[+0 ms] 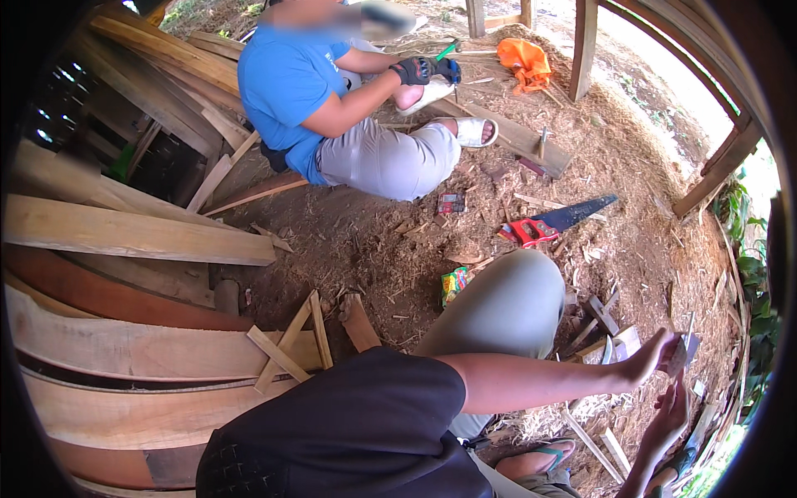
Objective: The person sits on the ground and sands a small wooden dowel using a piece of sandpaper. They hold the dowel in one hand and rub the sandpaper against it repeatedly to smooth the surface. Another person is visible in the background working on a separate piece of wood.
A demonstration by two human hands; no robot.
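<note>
My left hand (652,358) reaches out at the far right from a dark sleeve, its fingers closed on a small flat dark piece (682,350). A thin metal-looking rod (690,324) stands up beside that piece; its kind is too small to make out. My right hand (671,411) comes up from below, its fingertips meeting the same piece. Beneath my left wrist lie wooden blocks (627,342) and a curved pale blade-like thing (608,350). My bent knee (506,303) is just left of them.
A co-worker in a blue shirt (286,83) sits ahead, gloved hands on a green-handled tool (448,51). A red-handled handsaw (540,228), a hammer (543,143) on a board (515,137), and an orange bag (525,62) lie beyond. Stacked planks (133,232) fill the left; shavings cover the ground.
</note>
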